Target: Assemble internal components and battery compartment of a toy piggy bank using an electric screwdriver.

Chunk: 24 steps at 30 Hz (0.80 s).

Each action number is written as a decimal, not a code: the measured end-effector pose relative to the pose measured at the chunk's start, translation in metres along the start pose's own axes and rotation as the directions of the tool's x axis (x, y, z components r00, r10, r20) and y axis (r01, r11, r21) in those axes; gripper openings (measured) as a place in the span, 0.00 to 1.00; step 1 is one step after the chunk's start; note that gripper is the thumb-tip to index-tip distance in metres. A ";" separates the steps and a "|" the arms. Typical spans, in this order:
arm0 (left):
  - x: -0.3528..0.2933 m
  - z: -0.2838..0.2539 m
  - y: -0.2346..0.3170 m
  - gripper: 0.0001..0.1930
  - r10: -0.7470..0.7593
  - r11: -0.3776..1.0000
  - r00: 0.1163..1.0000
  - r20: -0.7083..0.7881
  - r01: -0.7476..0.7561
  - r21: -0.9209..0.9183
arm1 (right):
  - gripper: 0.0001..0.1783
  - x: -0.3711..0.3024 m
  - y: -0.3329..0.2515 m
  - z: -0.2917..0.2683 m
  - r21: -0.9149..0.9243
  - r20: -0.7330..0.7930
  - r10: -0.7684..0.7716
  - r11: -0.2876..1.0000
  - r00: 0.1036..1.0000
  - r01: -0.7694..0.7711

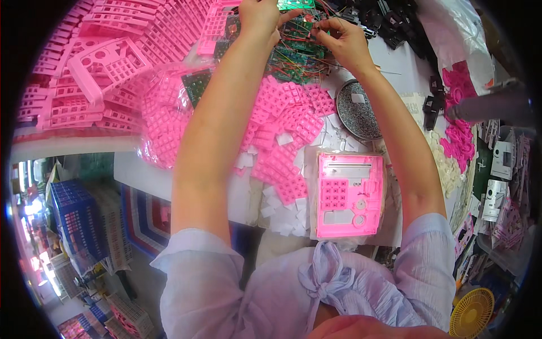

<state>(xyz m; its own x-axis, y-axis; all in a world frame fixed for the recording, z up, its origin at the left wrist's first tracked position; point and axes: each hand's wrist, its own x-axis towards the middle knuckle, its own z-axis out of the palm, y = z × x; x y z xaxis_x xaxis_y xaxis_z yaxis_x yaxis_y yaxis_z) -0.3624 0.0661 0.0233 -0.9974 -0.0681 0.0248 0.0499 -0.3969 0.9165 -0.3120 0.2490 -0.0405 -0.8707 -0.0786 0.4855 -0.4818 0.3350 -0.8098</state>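
Observation:
At the far edge of the view, both arms reach over a pile of green circuit boards [291, 61] with thin coloured wires. My left hand [258, 20] is closed at the edge of a bright green circuit board [294, 4]; the picture's top edge cuts off part of it. My right hand [345, 44] pinches thumb and forefinger together among the wires [307, 39], seemingly on a wire end too small to make out. Nearer me lies a pink plastic housing [370, 212], open side up, with a pink rubber keypad [334, 194] set in it.
Loose pink keypads [282, 164] and white paper squares [285, 220] cover the middle. A round tin [341, 107] of small metal parts stands by my right forearm. Pink casings [107, 68] are stacked at left; black parts [389, 22] and magenta pieces [460, 141] lie at right.

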 end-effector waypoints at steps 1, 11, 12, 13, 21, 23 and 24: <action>0.003 0.001 -0.002 0.12 0.011 1.000 1.000 0.012 -0.011 -0.023 | 0.10 0.001 -0.002 -0.001 -0.017 0.011 -0.011 1.000 1.000 0.011; 0.011 0.005 -0.014 0.08 0.065 0.997 0.997 -0.042 -0.066 -0.028 | 0.10 0.002 0.001 -0.006 0.247 0.106 0.098 0.961 0.990 -0.122; 0.015 0.003 -0.017 0.08 0.078 0.996 0.996 -0.053 -0.076 0.047 | 0.10 0.003 -0.003 -0.004 0.237 0.134 0.106 0.962 0.985 -0.135; 0.016 0.003 -0.019 0.08 0.086 0.990 0.994 -0.062 -0.078 0.121 | 0.10 0.002 -0.006 -0.003 0.224 0.161 0.119 0.962 0.980 -0.154; 0.020 -0.003 -0.037 0.12 0.481 0.624 0.876 0.029 -0.366 0.691 | 0.11 0.001 -0.017 -0.005 0.317 0.250 0.113 0.929 0.962 -0.192; 0.020 -0.004 -0.041 0.12 0.579 0.468 0.807 0.117 -0.446 0.763 | 0.11 -0.001 -0.021 -0.010 0.317 0.270 0.165 0.915 0.949 -0.250; 0.020 -0.005 -0.043 0.13 0.564 0.474 0.818 0.117 -0.436 0.765 | 0.10 -0.004 -0.024 -0.012 0.321 0.282 0.196 0.903 0.939 -0.285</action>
<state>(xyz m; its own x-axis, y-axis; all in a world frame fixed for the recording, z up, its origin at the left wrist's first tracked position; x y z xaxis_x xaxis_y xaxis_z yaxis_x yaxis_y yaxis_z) -0.3838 0.0772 -0.0175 -0.7934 -0.1726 0.5837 0.4183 0.5420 0.7289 -0.2962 0.2528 -0.0189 -0.9402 -0.2729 0.2040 -0.2184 0.0231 -0.9756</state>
